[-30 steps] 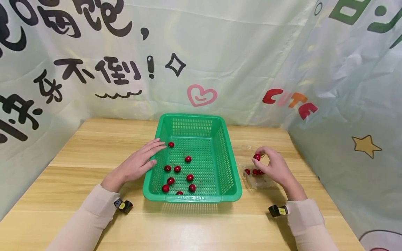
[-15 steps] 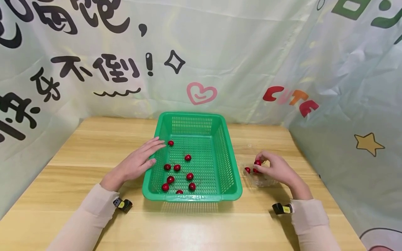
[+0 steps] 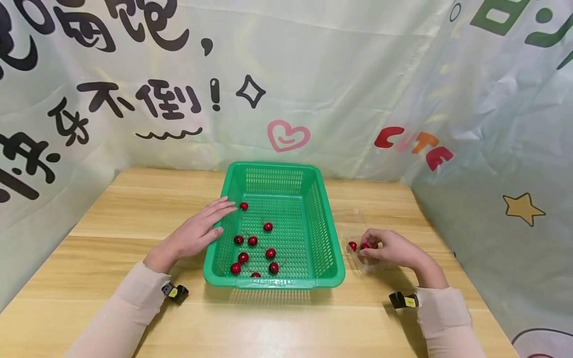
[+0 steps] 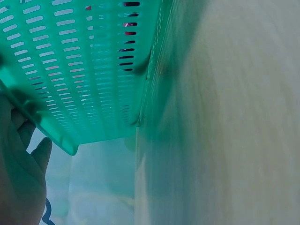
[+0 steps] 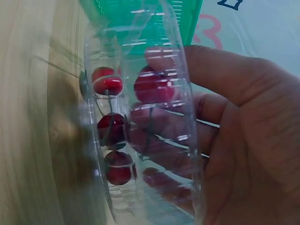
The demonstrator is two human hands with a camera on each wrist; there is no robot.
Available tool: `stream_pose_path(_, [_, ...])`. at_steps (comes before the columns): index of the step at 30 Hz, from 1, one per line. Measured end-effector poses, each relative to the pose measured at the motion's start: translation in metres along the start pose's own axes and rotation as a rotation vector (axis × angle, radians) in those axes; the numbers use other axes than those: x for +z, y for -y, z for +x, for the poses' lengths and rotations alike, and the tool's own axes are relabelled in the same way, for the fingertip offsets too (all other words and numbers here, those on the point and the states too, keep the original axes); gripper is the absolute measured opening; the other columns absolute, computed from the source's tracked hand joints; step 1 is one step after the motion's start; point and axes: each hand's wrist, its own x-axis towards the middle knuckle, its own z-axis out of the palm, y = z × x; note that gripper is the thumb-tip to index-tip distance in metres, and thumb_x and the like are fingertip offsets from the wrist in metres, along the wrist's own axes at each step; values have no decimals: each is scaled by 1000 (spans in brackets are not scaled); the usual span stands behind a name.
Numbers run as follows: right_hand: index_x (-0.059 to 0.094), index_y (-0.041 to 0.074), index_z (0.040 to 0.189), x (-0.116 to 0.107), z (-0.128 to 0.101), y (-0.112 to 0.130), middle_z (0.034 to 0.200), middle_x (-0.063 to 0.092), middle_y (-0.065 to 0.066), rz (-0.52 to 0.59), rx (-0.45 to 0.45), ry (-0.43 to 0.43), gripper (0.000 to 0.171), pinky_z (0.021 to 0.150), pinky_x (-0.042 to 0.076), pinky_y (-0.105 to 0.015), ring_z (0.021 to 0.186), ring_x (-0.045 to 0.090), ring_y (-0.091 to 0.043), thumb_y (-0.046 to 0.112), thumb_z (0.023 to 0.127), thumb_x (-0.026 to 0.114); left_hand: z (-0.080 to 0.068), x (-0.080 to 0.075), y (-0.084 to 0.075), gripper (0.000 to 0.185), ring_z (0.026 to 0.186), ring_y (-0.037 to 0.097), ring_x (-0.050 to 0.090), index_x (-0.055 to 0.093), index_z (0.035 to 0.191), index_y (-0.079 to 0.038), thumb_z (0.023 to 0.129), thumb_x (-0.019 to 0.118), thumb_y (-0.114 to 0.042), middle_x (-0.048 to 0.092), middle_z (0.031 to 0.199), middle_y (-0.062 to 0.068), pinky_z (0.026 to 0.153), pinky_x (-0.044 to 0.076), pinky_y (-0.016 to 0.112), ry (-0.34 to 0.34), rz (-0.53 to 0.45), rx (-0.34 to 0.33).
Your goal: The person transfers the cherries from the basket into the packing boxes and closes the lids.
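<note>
A green plastic basket (image 3: 286, 283) stands on the table with several red cherries (image 3: 270, 253) spread over its floor. My left hand (image 3: 197, 231) rests on the basket's left rim, fingers extended; the left wrist view shows this hand (image 4: 23, 164) beside the slotted wall. To the right, my right hand (image 3: 394, 248) reaches into a clear plastic box (image 3: 369, 263). Seen through the box wall in the right wrist view, a cherry (image 5: 153, 86) is pinched between thumb and fingers. Further cherries (image 5: 111, 130) with stems lie below it in the box.
The box's clear lid (image 3: 351, 219) lies folded back beside the basket's right side. Wooden table (image 3: 286, 323) extends around the basket. A printed cloth (image 3: 340, 89) hangs behind and along both sides.
My right hand has lowered from above the clear box into it, still pinching a cherry. The left hand and the basket stay where they were.
</note>
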Motion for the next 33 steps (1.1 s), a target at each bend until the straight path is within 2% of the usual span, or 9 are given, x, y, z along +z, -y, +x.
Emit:
stream_pose_path(7, [64, 14, 96, 4, -1, 0, 83, 62, 4, 42, -6, 58, 15, 68, 50, -27, 78, 58, -16, 23, 89, 73, 0, 0, -1, 50, 146, 31, 19, 43, 146, -6, 98, 51, -15, 36, 153, 14, 113, 23, 56, 5, -1, 0])
stream_pose_path(16, [65, 16, 94, 4, -2, -1, 85, 63, 4, 32, -21, 75, 8, 70, 50, -27, 80, 59, -15, 20, 90, 71, -2, 0, -2, 49, 146, 31, 19, 44, 145, -4, 98, 51, -15, 36, 154, 12, 113, 24, 56, 9, -1, -6])
stream_pose_path(23, [65, 18, 92, 4, -3, 5, 84, 63, 6, 8, -29, -15, 5, 71, 50, -29, 80, 59, -14, 22, 92, 69, -1, 0, -1, 48, 146, 31, 20, 44, 145, -4, 98, 51, -15, 36, 154, 9, 114, 23, 55, 3, -3, 0])
stream_pose_path(28, [64, 17, 97, 2, -1, 11, 91, 63, 5, -44, -31, -96, 6, 78, 50, -39, 88, 59, -16, 22, 94, 67, 0, 0, 0, 48, 146, 31, 19, 44, 145, -4, 99, 50, -15, 36, 154, 10, 113, 24, 55, 5, 1, -2])
stream_pose_path(33, [66, 10, 105, 2, 0, 16, 101, 66, -3, -68, -22, -181, 15, 82, 50, -51, 95, 61, -24, 21, 95, 66, 1, -1, 0, 49, 147, 31, 18, 44, 146, -4, 99, 50, -16, 36, 154, 11, 113, 24, 56, 4, -2, -4])
